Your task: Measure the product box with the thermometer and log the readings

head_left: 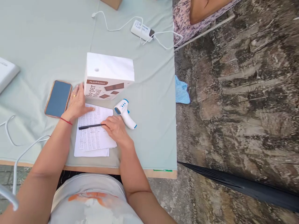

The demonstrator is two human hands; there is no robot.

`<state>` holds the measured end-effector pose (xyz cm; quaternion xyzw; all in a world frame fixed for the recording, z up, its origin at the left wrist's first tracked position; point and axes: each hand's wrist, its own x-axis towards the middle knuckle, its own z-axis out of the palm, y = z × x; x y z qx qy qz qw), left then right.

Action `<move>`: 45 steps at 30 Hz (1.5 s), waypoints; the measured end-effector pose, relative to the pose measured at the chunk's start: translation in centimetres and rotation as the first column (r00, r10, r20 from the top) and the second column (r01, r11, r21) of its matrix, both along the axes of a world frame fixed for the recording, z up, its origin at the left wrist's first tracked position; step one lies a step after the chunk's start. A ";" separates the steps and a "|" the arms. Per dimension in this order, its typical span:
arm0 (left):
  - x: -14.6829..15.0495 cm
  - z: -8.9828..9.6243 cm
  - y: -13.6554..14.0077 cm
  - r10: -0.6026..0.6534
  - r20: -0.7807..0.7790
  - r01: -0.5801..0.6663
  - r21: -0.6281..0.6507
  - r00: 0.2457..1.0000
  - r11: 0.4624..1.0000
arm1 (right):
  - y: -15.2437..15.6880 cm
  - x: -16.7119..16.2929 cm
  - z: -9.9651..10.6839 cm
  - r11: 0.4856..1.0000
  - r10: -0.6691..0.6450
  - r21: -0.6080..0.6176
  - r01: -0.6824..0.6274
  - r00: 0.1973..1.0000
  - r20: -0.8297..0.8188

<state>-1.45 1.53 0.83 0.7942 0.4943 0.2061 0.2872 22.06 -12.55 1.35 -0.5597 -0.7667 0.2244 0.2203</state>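
My left hand [78,104] is open, fingers stretched along the left side of a white and brown meal box [109,73], its thumb over the top of the papers. Between the fingers of my right hand [115,129] is a black pen [90,126], lying nearly level above the printed sheets [93,143]. The sheets are stacked on the cloth in front of me, with small rows of print. Just beyond my right hand lies a white and blue infrared thermometer [125,113]. A smartphone [58,99] with a dark screen rests left of my left hand.
A white device with a cable [141,30] lies toward the back right of the cloth-covered table [154,93]. White cables [15,174] loop at the left, below a white case [7,73]. A blue cloth [182,90] hangs past the right edge. A person's bare limb [205,9] shows at the top right.
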 end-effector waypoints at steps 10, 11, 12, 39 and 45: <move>0.6 0.9 -0.6 -0.009 -0.033 0.005 -0.112 0.999 0.994 | 0.9 -2.0 -1.7 0.874 -0.422 -0.125 0.469 0.606 -0.675; 0.7 1.0 -0.6 -0.006 -0.031 0.002 -0.110 1.000 0.994 | 1.2 -2.8 -2.1 0.868 -0.429 -0.138 0.476 0.583 -0.690; 0.7 1.0 -0.6 -0.005 -0.027 0.002 -0.107 1.000 0.994 | 1.4 -3.6 -2.4 0.863 -0.439 -0.148 0.483 0.572 -0.693; 1.0 0.6 -0.6 -0.034 -0.013 0.032 -0.121 0.999 0.992 | 1.9 -4.5 -2.9 0.851 -0.502 -0.162 0.499 0.684 -0.530; 0.9 0.7 -0.6 -0.032 -0.015 0.030 -0.118 0.999 0.993 | 1.9 -4.5 -2.8 0.846 -0.503 -0.167 0.507 0.652 -0.567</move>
